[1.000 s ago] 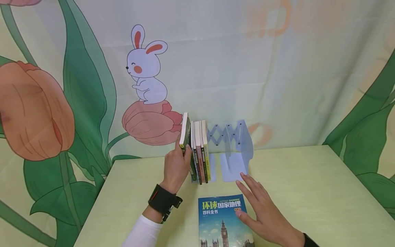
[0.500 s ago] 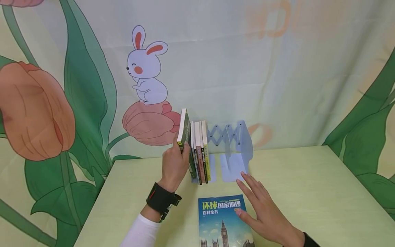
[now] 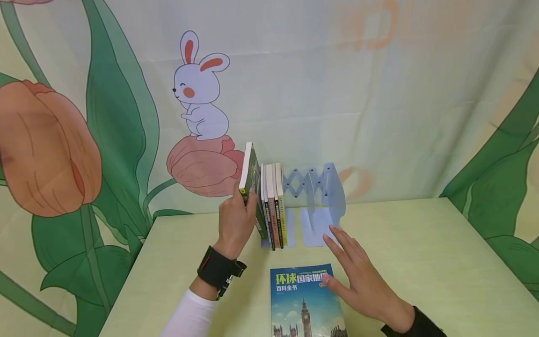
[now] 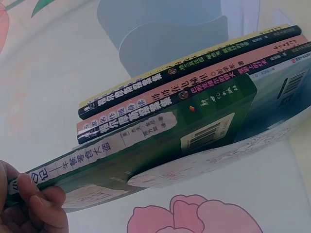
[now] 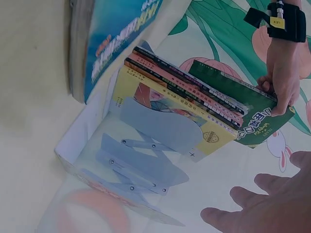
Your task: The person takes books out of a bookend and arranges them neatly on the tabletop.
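Note:
My left hand (image 3: 236,220) pinches a green book (image 3: 252,173) by its upper end, thumb on one cover and fingers on the other. This book tilts leftward and stands higher than the row of thin books (image 3: 275,210) beside it. In the left wrist view its green spine (image 4: 97,153) and barcode show. The row stands upright in a pale blue expandable bookend (image 3: 337,196), whose right sections hold no books. My right hand (image 3: 366,285) hovers with fingers spread over the right side of a blue book (image 3: 301,309) lying flat, cover up.
A pale yellow-green table (image 3: 421,262) bears everything. Behind it hangs a printed cloth (image 3: 286,93) with a rabbit and tulips. The bookend stands close to the table's back edge, and the blue book lies in front of it.
The green book has risen and shifted a little left in my left hand, drawing up from beside the other books. My right hand has stayed nearly still.

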Demonstrator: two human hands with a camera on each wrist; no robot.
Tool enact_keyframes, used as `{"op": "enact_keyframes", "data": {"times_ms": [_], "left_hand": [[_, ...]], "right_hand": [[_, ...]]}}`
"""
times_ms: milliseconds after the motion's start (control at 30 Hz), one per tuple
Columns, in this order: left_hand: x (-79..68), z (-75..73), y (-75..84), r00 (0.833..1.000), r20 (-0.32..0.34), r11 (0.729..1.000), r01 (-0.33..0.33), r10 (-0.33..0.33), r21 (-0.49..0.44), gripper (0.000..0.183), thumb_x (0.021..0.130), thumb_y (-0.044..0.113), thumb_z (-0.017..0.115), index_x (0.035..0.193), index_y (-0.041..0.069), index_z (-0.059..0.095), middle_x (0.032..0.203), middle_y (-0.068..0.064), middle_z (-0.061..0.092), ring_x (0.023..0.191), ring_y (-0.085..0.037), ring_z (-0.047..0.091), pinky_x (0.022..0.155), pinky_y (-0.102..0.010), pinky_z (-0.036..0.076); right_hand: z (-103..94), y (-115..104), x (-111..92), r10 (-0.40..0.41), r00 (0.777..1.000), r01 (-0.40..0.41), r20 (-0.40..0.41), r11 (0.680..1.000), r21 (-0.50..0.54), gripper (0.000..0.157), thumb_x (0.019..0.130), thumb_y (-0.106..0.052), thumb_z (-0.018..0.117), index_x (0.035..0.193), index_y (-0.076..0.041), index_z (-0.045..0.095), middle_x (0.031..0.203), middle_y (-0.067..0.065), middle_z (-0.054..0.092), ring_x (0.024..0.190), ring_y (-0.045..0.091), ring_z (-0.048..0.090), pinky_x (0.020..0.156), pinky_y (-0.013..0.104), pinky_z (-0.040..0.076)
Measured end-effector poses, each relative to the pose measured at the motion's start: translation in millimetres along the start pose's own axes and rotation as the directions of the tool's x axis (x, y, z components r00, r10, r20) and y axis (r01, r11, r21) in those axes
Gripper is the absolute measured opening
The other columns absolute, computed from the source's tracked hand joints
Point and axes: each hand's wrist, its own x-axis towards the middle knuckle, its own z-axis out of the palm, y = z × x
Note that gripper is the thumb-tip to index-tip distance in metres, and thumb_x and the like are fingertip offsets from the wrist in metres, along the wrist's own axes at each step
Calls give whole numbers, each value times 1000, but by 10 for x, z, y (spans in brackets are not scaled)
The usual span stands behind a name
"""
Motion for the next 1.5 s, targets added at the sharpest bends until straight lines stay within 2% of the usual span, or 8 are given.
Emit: {"op": "enact_keyframes", "data": {"times_ms": [233, 500, 633, 700, 867, 933, 1167, 1500], "left_hand": [[9, -58, 37, 999, -36, 1000, -11, 11, -12, 38, 104, 24, 43, 129, -2, 50, 88, -20, 73, 46, -16, 52, 42, -24, 36], [9, -138, 81, 998, -59, 999, -24, 22, -28, 47, 103, 23, 44, 146, 2, 40, 99, -22, 73, 44, -16, 49, 40, -24, 31], [10, -168, 106, 995, -91, 998, -41, 37, -38, 47, 103, 22, 45, 146, 3, 40, 102, -23, 73, 49, -18, 57, 41, -24, 35], [10, -185, 116, 994, -104, 998, -48, 44, -43, 46, 103, 21, 45, 145, 3, 41, 96, -22, 73, 46, -19, 55, 41, -24, 33], [9, -231, 143, 991, -122, 997, -54, 48, -47, 44, 103, 22, 45, 142, 2, 44, 100, -23, 73, 44, -18, 51, 39, -24, 32], [9, -254, 160, 990, -132, 997, -53, 47, -48, 45, 103, 23, 45, 143, 2, 43, 109, -24, 71, 49, -20, 59, 40, -24, 35], [4, -341, 217, 983, -171, 996, -77, 66, -56, 49, 103, 24, 46, 148, 6, 40, 118, -23, 69, 68, -31, 73, 47, -35, 53], [-16, -415, 245, 960, -260, 991, -123, 106, -52, 48, 100, 19, 49, 145, 2, 44, 111, -23, 71, 52, -25, 66, 42, -24, 38]], "right_hand": [[-81, 22, 162, -2, 1000, 2, 10, 1000, 19, 82, 92, -30, 66, 158, -22, 20, 166, 6, 15, 153, 28, 16, 114, 65, 19], [-79, 11, 196, 1, 1000, -1, 8, 1000, 21, 81, 92, -30, 66, 158, -21, 20, 166, 6, 16, 152, 28, 17, 113, 66, 20], [-82, 8, 188, 4, 1000, -4, 9, 1000, 20, 81, 92, -31, 66, 158, -22, 20, 166, 6, 16, 152, 28, 17, 114, 65, 19], [-84, 10, 187, 2, 1000, -2, 4, 1000, 19, 81, 92, -30, 66, 158, -22, 20, 165, 7, 17, 152, 28, 17, 114, 65, 19], [-88, 14, 188, 1, 1000, -1, -1, 1000, 20, 82, 91, -30, 67, 158, -22, 21, 165, 8, 18, 152, 28, 18, 113, 66, 20], [-91, 14, 189, 2, 1000, -2, -1, 1000, 20, 82, 91, -30, 67, 158, -22, 20, 165, 8, 18, 152, 28, 18, 113, 66, 20], [-113, 1, 191, 7, 1000, -7, -6, 1000, 18, 82, 91, -30, 67, 158, -21, 21, 165, 7, 18, 151, 29, 19, 113, 66, 20], [-113, 9, 187, 7, 1000, -7, -11, 1000, 8, 83, 91, -30, 68, 158, -21, 20, 165, 7, 18, 151, 28, 19, 113, 66, 21]]}}
